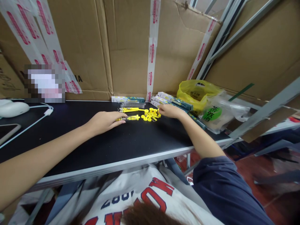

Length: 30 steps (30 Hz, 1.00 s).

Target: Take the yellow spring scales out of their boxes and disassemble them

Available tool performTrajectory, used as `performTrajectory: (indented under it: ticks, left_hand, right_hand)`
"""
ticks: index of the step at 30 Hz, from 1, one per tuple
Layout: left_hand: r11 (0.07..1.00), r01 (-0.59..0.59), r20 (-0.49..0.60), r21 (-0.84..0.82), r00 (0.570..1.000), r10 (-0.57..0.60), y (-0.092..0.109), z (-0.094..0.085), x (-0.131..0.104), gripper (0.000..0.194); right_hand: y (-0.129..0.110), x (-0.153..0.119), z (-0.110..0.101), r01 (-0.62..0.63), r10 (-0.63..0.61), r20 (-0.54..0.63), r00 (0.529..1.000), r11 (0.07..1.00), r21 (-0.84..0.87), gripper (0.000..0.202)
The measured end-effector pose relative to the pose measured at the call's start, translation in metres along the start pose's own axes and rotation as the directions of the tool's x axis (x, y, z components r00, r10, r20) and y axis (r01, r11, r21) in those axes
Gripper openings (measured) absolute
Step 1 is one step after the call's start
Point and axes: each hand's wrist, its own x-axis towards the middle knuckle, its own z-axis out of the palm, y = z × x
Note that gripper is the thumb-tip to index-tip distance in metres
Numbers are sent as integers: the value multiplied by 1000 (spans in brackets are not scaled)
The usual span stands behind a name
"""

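My left hand [104, 121] is closed round one end of a yellow pen-shaped tool [133, 117] with a clear barrel, held just above the black tabletop. Its free yellow end points right, toward a loose pile of small yellow caps [148, 117], some with metal clips. At the right edge of that pile, my right hand [169, 110] has its fingers pinched together; whatever is between them is hidden. Behind the held tool lie thin yellow rods [130, 109] with metal tips. Several clear tubes [133, 105] lie farther back.
White-and-teal boxes [128, 99] line the back, with more boxes [174, 100] stacked behind my right hand. A yellow plastic bag [197, 93] and a clear bag [214, 114] stand at the right. A white cable [28, 128] and phone-like device [8, 134] lie left. Cardboard [128, 47] walls the back.
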Motion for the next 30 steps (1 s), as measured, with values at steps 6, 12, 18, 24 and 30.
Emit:
performTrajectory:
  ticks: [6, 12, 18, 24, 30]
  left_hand:
    - [1000, -7, -21, -5, 1000, 6, 0, 1, -1, 50]
    - [1000, -15, -52, -10, 999, 14, -1, 4, -2, 50]
    - [999, -28, -90, 33, 995, 31, -1, 5, -2, 47]
    - [997, -60, -69, 54, 996, 64, 2, 1, -1, 39]
    - [997, -66, -52, 47, 996, 69, 9, 0, -1, 34]
  right_hand:
    - [2, -8, 0, -52, 22, 219, 975, 990, 134, 10]
    - [-4, -8, 2, -97, 51, 273, 961, 983, 155, 11]
    - [-5, -8, -4, -29, 35, 214, 976, 999, -28, 17]
    - [-14, -14, -12, 155, -153, -24, 988, 970, 186, 37]
    - [-69, -22, 13, 534, -448, -291, 845, 685, 496, 50]
